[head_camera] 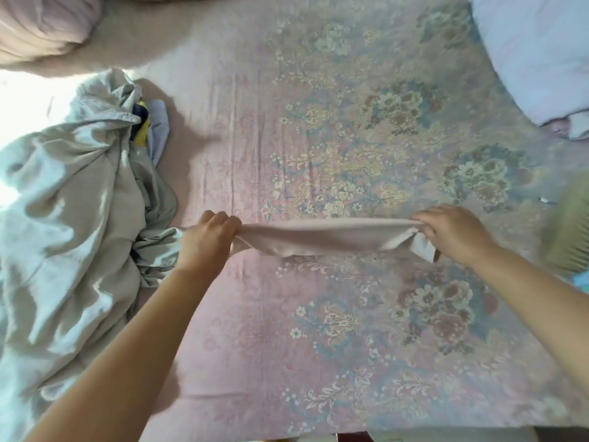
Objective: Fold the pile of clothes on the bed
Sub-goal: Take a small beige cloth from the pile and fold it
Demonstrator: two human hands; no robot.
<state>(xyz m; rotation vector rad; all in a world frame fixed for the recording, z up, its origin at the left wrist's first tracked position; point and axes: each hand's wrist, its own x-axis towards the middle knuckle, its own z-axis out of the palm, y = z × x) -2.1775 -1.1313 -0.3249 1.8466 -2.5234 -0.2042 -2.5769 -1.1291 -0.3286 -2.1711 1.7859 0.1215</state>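
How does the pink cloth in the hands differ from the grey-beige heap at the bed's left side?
The pink cloth is stretched taut between the left hand and right hand; the grey-beige heap lies crumpled and untouched. The cloth looks much smaller than the heap. Both are over the floral bedsheet.

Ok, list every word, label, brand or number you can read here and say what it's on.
None can be read.
The white tag on the pink cloth by the right hand shows no legible print.
The bedsheet has only flowers.
The clothes pile shows no text.
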